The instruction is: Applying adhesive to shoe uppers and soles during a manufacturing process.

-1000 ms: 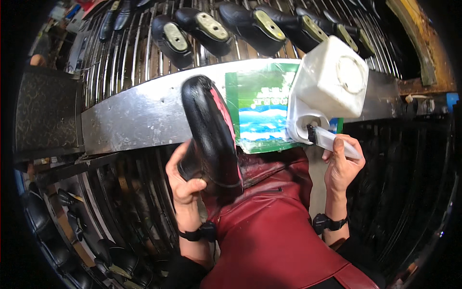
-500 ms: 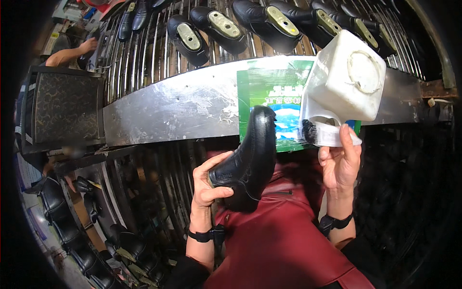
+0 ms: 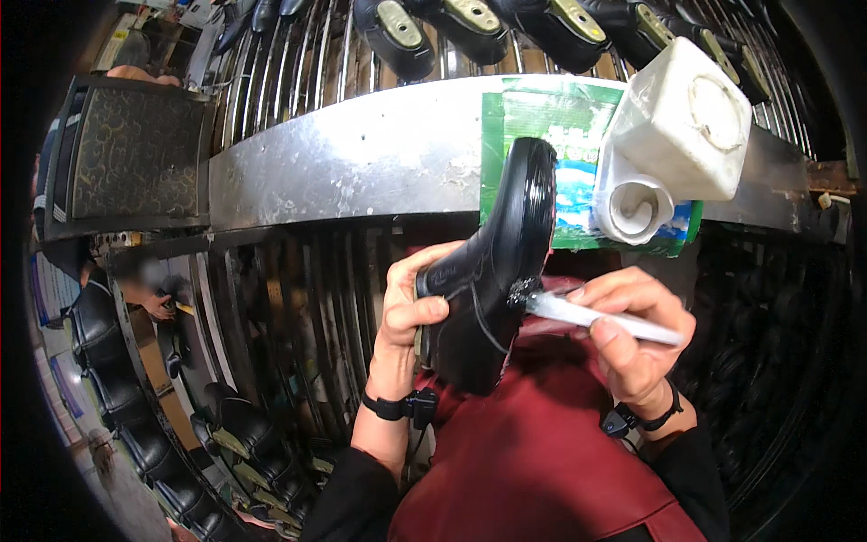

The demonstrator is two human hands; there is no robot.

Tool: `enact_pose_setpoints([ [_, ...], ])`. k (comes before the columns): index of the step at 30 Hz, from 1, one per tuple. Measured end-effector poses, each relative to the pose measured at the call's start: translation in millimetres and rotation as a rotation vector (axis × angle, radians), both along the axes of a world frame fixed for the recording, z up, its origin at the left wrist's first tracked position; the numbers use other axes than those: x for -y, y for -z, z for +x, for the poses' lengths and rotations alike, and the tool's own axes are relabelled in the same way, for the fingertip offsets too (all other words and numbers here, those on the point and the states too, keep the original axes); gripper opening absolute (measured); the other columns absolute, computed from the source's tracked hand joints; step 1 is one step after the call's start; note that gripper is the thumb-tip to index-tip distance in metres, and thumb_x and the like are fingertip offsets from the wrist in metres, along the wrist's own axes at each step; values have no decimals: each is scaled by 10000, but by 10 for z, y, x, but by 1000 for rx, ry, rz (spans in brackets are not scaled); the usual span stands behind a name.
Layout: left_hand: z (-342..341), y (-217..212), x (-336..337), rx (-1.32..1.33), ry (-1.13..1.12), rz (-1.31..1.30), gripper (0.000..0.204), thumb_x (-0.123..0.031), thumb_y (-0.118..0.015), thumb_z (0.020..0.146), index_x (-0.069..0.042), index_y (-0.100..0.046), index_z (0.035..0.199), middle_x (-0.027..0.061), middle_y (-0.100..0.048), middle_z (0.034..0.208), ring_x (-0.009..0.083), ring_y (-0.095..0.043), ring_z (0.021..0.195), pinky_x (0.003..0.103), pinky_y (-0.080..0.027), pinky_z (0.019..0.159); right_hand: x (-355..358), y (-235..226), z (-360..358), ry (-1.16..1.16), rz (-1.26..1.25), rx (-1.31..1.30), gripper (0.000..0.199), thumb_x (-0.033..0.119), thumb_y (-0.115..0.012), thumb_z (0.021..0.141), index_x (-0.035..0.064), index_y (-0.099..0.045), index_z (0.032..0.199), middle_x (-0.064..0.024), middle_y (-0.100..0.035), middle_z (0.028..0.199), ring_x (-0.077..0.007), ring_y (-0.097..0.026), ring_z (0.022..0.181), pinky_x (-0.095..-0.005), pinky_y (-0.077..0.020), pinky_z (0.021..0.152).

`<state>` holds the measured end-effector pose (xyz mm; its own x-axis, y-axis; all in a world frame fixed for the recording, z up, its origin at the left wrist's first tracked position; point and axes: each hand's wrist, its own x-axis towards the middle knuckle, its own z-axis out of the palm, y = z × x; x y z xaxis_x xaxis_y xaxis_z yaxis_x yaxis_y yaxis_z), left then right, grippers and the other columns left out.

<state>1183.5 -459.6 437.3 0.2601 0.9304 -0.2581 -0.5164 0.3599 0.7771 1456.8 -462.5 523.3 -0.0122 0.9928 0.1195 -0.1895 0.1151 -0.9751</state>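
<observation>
My left hand (image 3: 406, 312) is closed around the ankle opening of a black leather shoe (image 3: 488, 262), whose toe points away from me. Between the thumb and fingers of my right hand (image 3: 641, 330) is a brush (image 3: 587, 316) with a pale flat handle. Its dark, wet-looking bristles touch the shoe's right lower edge, toward the heel. Along that edge, up to the toe, runs a glossy wet band. Beyond my right hand, a white plastic jug (image 3: 686, 126) sits on a green printed sheet (image 3: 506, 117), its cut round mouth toward me.
A bare metal ledge (image 3: 343, 154) crosses in front of me. Behind it, several black shoes on lasts (image 3: 395, 27) rest on a roller rack. A dark patterned panel (image 3: 135, 154) stands at left, near another person's hand (image 3: 161, 305). More black shoes (image 3: 117, 397) line the lower left.
My right hand has brought the brush from the jug's mouth leftward onto the shoe's edge. My left hand still grips the shoe. The view has shifted, so the ledge and rack sit higher.
</observation>
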Motion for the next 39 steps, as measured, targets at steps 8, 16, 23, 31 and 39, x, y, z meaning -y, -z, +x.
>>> enact_pose_setpoints([
  [8, -17, 16, -99, 70, -42, 85, 659, -196, -800, 873, 147, -569, 1386, 208, -725, 1246, 244, -731, 1087, 362, -569, 1005, 324, -49, -131, -292, 349, 271, 187, 15, -810, 757, -65, -700, 885, -197, -748, 844, -274, -761, 728, -341, -615, 665],
  [16, -43, -73, -109, 110, -115, 85, 487, -142, -715, 957, 135, -596, 1340, 180, -744, 1142, 213, -752, 948, 326, -621, 876, 95, -156, -141, -239, 161, 215, 171, -20, -785, 788, -86, -689, 914, -222, -750, 917, -259, -744, 830, -339, -586, 756],
  [23, -15, -202, -111, 249, -112, 4, 447, -223, -668, 1015, 116, -614, 1300, 185, -749, 1112, 225, -768, 920, 343, -644, 828, 113, -441, -162, -371, 367, 409, 223, 29, -717, 666, -23, -663, 876, -208, -737, 885, -277, -738, 779, -357, -592, 738],
  [31, 227, -139, -71, 626, -295, -26, 384, -265, -527, 1100, 59, -653, 1263, 190, -748, 1144, 273, -767, 969, 406, -660, 868, -254, -714, -150, -435, 513, 379, 258, 86, -704, 579, -9, -663, 815, -203, -739, 881, -265, -658, 722, -360, -534, 689],
  [39, 339, -142, 30, -563, -238, 337, 486, -231, -644, 1011, 11, -570, 1425, 165, -634, 1382, 260, -627, 1229, 400, -503, 1074, -1131, -744, -23, -673, 591, 425, 294, 51, -670, 659, -24, -689, 943, -202, -735, 1031, -272, -704, 970, -384, -569, 849],
])
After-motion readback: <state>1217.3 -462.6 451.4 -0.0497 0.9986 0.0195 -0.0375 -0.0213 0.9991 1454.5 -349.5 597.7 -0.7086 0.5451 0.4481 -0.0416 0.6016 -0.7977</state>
